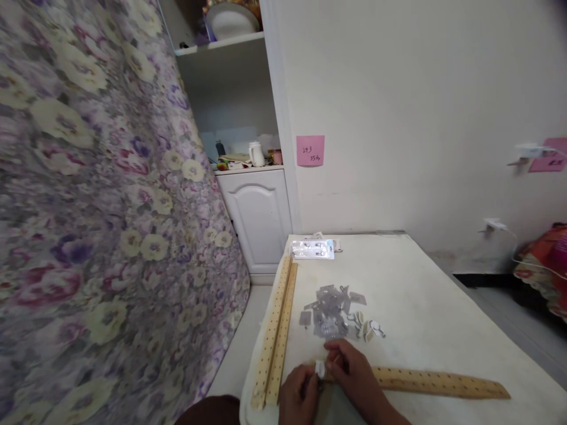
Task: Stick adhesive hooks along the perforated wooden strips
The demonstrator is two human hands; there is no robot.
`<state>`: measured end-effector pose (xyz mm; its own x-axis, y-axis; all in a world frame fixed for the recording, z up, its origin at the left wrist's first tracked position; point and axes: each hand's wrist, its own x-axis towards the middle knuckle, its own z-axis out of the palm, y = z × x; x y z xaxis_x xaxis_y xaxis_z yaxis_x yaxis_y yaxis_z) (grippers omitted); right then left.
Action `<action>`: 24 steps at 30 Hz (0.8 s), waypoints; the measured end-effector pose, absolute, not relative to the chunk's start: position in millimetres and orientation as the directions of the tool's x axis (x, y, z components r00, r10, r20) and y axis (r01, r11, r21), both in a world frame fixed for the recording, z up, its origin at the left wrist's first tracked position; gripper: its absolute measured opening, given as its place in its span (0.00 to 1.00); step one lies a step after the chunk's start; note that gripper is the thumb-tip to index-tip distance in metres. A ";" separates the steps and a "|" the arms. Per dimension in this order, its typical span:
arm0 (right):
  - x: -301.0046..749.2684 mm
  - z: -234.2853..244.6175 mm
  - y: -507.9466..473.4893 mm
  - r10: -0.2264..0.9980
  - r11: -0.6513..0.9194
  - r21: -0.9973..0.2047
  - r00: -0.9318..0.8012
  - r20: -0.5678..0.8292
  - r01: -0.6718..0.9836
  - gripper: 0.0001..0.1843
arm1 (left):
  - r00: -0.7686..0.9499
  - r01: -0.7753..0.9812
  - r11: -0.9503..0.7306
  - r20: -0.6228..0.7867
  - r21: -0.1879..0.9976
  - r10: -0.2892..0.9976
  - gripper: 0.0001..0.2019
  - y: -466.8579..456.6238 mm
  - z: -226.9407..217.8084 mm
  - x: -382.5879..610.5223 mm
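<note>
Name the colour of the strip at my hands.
The strip is yellowish tan, best in the head view.

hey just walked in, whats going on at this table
A person's left hand and right hand are at a small white piece by a perforated wooden strip; their exact grip is unclear. Beyond lies a heap of grey pieces. Two more strips lie along the table's left side.

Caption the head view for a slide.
Left hand and right hand at a perforated wooden strip, small white piece between them, gray pieces beyond.
</note>
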<state>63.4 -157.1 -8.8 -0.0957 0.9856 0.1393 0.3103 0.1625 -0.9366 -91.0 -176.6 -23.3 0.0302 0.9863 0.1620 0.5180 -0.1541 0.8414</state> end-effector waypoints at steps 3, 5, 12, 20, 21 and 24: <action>59.6 -6.8 -147.3 0.978 0.160 -0.947 -0.175 0.114 0.279 0.09 | 0.024 0.538 -0.149 0.161 0.830 0.987 0.16 -176.7 -22.6 -90.3; 56.6 -7.5 -141.3 0.973 0.158 -0.949 -0.205 0.103 0.272 0.06 | 0.030 0.519 -0.162 0.172 0.839 0.985 0.16 -177.6 -21.9 -89.7; 56.2 -16.6 -116.2 0.952 0.149 -0.942 -0.301 0.054 0.302 0.07 | -0.174 0.460 -0.192 0.301 0.867 0.938 0.11 -179.1 -24.6 -95.9; 50.6 -25.1 -103.8 0.929 0.159 -0.937 -0.367 0.035 0.312 0.06 | -0.200 0.495 -0.175 0.307 0.851 0.930 0.09 -177.9 -30.0 -94.5; 49.8 -27.2 -103.5 0.929 0.159 -0.935 -0.369 0.033 0.316 0.06 | -0.197 0.491 -0.183 0.312 0.852 0.929 0.09 -178.0 -30.0 -93.7; 49.6 -33.2 -103.7 0.932 0.161 -0.930 -0.361 0.033 0.330 0.06 | -0.157 0.496 -0.187 0.300 0.848 0.941 0.09 -178.1 -29.2 -92.6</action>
<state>49.6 -103.7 -33.2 -0.3614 0.9318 0.0329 0.3302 0.1609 -0.9301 -92.6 -178.1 -29.2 -0.1574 0.9410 0.2996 0.4963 -0.1869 0.8478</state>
